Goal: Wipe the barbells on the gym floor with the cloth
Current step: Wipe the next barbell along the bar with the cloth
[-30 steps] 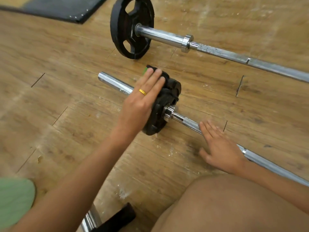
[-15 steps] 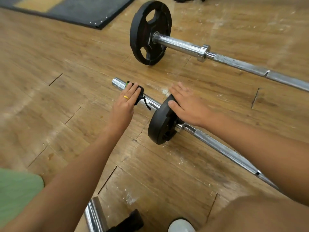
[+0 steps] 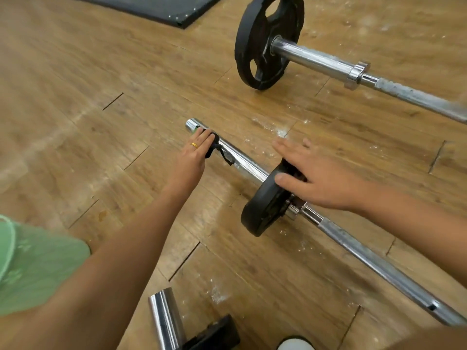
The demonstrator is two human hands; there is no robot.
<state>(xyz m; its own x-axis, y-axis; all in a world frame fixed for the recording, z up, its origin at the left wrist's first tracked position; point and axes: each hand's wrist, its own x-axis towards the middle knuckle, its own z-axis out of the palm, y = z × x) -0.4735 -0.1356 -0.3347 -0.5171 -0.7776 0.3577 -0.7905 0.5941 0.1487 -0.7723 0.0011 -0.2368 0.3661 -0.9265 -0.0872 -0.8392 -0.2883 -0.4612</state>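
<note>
While pinning the limp, light cloth [image 3: 214, 147] to the near end of the bar [image 3: 249, 169] on the floor [image 3: 101, 122] with fingers of the left hand [image 3: 193, 157] curled over it, rests the flat, straight-fingered right hand [image 3: 318, 178] on the plate [image 3: 262, 210], probably the best hold against rolling for such heavy, stiff, slick steel.

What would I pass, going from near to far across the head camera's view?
First the chrome bar end → small black plate → left hand gripping the cloth → large black plate → black mat.
</note>
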